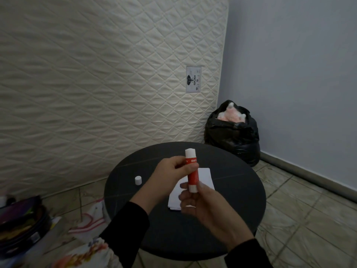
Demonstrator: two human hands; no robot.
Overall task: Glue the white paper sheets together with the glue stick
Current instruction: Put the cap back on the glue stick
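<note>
Step in hand, by the look of it: glue advance, ahead of application. Glue stick (191, 171) upright above the tabletop (154, 219), uncapped, white glue column exposed at the top. Cap (138, 180) upright on the tabletop, well left of the sheets. Left hand (172, 175) closed round the upper red barrel, thumb across the front. Right hand (201, 206) below, fingertips pinching the white base knob; pose consistent with twisting the knob, though blur hides the exact finger positions. Both forearms in dark sleeves, converging from the lower edge toward the middle of the tabletop. Sheets (204, 180) flat on the tabletop in a small stack, directly behind and under the hands, partly hidden by them. No glue visible on the paper as far as can be told. Next move, as judged: release of the knob, transfer of the stick to one hand, inversion with the glue end down onto the top sheet, other hand flat on the stack to prevent sliding. Light pressure advisable, given the long exposed column.
</note>
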